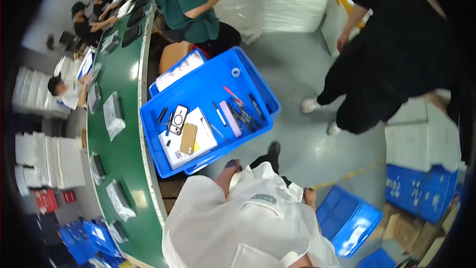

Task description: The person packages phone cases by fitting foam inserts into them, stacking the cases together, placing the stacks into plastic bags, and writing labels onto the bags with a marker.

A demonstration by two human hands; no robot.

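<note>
My left hand point(232, 165) hangs low in front of my white shirt, just off the near side of a blue plastic bin point(198, 89); its fingers are dark and hard to make out. At my right side, my right hand point(310, 197) is down with its fingers curled; whatever it may hold is hidden. Inside the bin lie a white clipboard with papers point(203, 141), a tan phone case point(188, 139), a phone with a ring on its back point(177, 119), a lilac box point(230, 119), several markers point(244, 115) and a tape roll point(236, 72).
Along the left runs a green conveyor belt point(129, 154) carrying bagged items point(113, 114). A person in green point(186, 5) stands beyond the bin, another in black point(386, 64) at right. Blue crates point(347, 221) and cardboard boxes point(401, 231) sit at lower right. Wrapped white stacks point(282, 7) stand behind.
</note>
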